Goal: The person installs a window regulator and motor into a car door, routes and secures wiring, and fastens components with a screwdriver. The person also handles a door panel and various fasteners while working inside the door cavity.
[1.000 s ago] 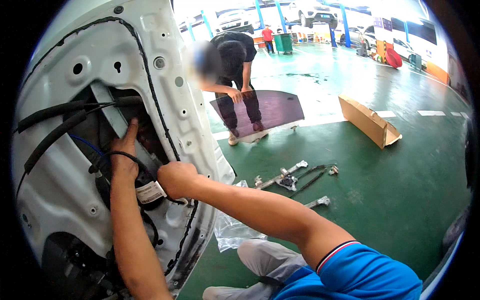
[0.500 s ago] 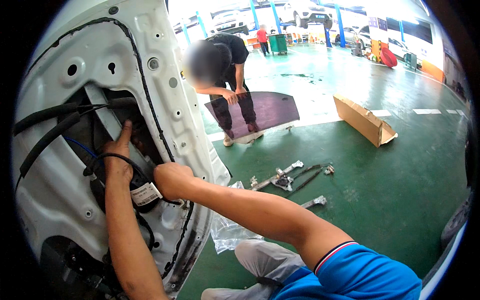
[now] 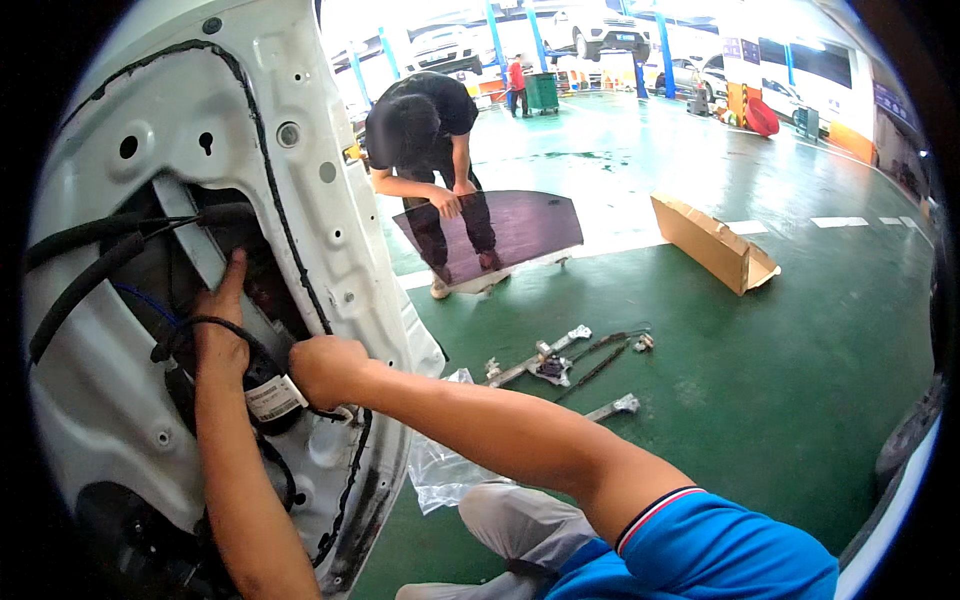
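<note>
A white car door (image 3: 300,240) with its inner panel off stands at my left. Inside its opening runs a slanting metal rail (image 3: 190,228). My left hand (image 3: 222,335) reaches into the opening with its thumb up along the rail; the other fingers are hidden behind, wrapped about it. My right hand (image 3: 328,372) is closed in a fist at the opening's right edge, and what its fingers hold is hidden. Just below it sits a black cylindrical part with a white label (image 3: 275,398). A black cable (image 3: 235,325) loops across my left wrist.
Foam-sleeved cables (image 3: 85,240) cross the door's opening. On the green floor lie a window regulator (image 3: 545,365), a plastic bag (image 3: 440,470) and an open cardboard box (image 3: 710,240). A co-worker (image 3: 425,120) bends over a tinted window glass (image 3: 520,230). A tyre (image 3: 905,435) is at far right.
The whole view has shifted slightly, so the door and floor items sit further left. Both my hands stay at the same places on the door.
</note>
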